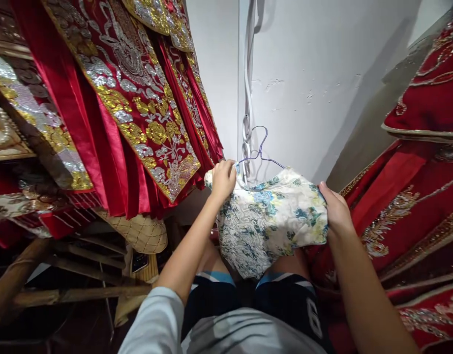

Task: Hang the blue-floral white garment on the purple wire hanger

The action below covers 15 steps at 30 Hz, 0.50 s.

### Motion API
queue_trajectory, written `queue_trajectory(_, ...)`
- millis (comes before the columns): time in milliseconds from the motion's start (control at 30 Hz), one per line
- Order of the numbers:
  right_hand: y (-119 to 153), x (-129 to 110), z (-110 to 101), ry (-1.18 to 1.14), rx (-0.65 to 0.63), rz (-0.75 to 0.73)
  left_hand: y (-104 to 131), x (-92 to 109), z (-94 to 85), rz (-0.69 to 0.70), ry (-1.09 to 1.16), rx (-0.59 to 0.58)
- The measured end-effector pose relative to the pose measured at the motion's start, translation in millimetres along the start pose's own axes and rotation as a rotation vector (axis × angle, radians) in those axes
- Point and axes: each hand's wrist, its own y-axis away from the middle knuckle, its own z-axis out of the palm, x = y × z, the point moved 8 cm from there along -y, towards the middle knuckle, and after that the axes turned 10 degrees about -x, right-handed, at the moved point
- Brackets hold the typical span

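A white floral top (263, 216) with blue, green and yellow flowers hangs over my lap, spread between my two hands. A thin purple wire hanger (262, 152) sits inside its neckline, with the hook standing up above the collar. My left hand (223, 178) is closed round the garment's left shoulder, close to the hanger's arm. On the other side my right hand (336, 209) pinches the edge of the right sleeve, thumb on top. The fingers behind the cloth are hidden.
Red robes with gold and silver sequins (152, 113) hang at the left, and more red embroidered garments (425, 196) hang close at the right. A white wall (303, 73) with a white metal strip stands ahead. Wooden poles (82, 297) lie low at the left.
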Motion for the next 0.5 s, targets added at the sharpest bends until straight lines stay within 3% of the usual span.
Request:
queue_trajectory(167, -12.2, 15.5, -9.4, -0.063, -0.151, 0.339, -13.4, 15.8, 8.5, 0.012, 0.046, 0.035)
queue_trajectory(267, -1.2, 16.0, -31.4, -0.024, -0.152, 0.326, -10.8, 31.9, 13.2, 0.091, 0.048, -0.001)
queue_trajectory(367, 40.0, 26.6, -48.0, -0.053, -0.06, 0.261, 7.0, 38.2, 23.4, 0.107, 0.06, 0.005)
queue_trajectory(433, 74.6, 41.5, -36.7, -0.16, -0.101, 0.255, 22.2, 34.9, 30.3, 0.059, 0.126, 0.058)
queue_trajectory(467, 89.9, 47.4, -22.4, -0.222, -0.182, 0.241, 29.6, 31.7, 34.5, 0.021, 0.186, 0.074)
queue_trajectory(500, 105.0, 54.8, 0.4, -0.274, -0.348, 0.274, 36.7, 29.1, 39.7, -0.011, 0.25, 0.066)
